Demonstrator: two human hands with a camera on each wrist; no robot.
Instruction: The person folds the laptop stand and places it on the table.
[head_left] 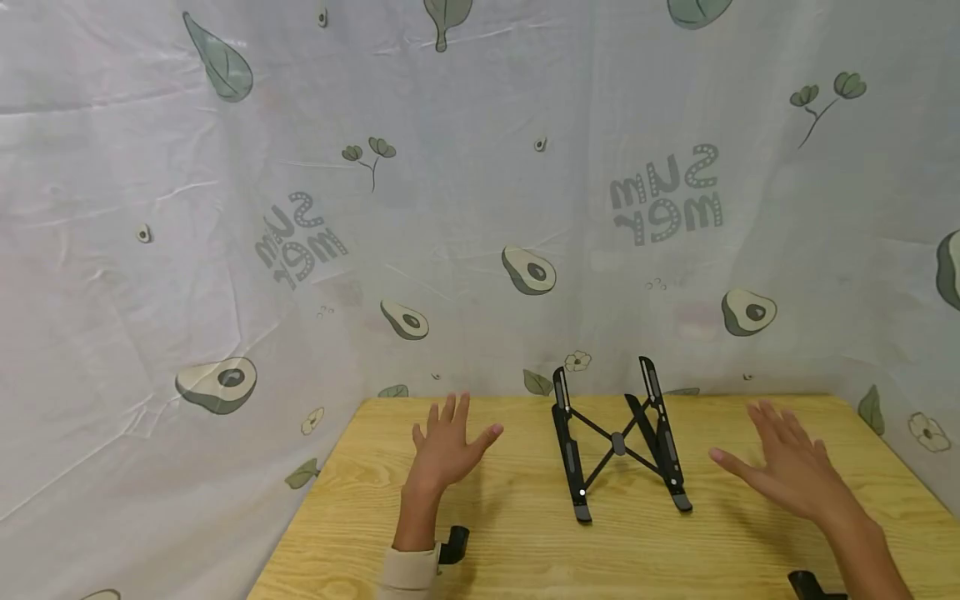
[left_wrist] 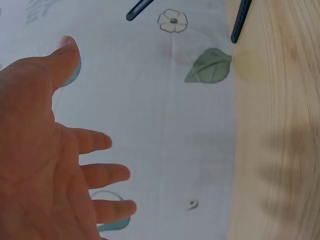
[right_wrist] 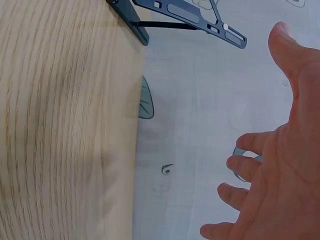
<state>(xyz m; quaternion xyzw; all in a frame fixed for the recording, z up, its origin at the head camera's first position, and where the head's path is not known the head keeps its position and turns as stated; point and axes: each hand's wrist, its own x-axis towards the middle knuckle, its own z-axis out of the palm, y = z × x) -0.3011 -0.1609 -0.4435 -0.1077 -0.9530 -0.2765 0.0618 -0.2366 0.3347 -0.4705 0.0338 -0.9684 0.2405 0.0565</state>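
Note:
A black folding laptop stand (head_left: pixel 618 443) stands unfolded on the wooden table, its two side rails joined by crossed bars. To its left my left hand (head_left: pixel 444 450) is held over the table, fingers spread and nothing in it. On the other side my right hand (head_left: pixel 795 467) hovers with its fingers extended, also holding nothing. Neither hand touches the stand. In the left wrist view only tips of the stand (left_wrist: pixel 241 22) show at the top, apart from the thumb. The right wrist view shows part of the stand (right_wrist: pixel 185 15) beyond the fingers.
The light wooden table (head_left: pixel 510 550) ends at a pale curtain (head_left: pixel 450 225) printed with avocados, leaves and lettering, which hangs behind it and along the left. Black wrist mounts (head_left: pixel 454 545) show beside both forearms.

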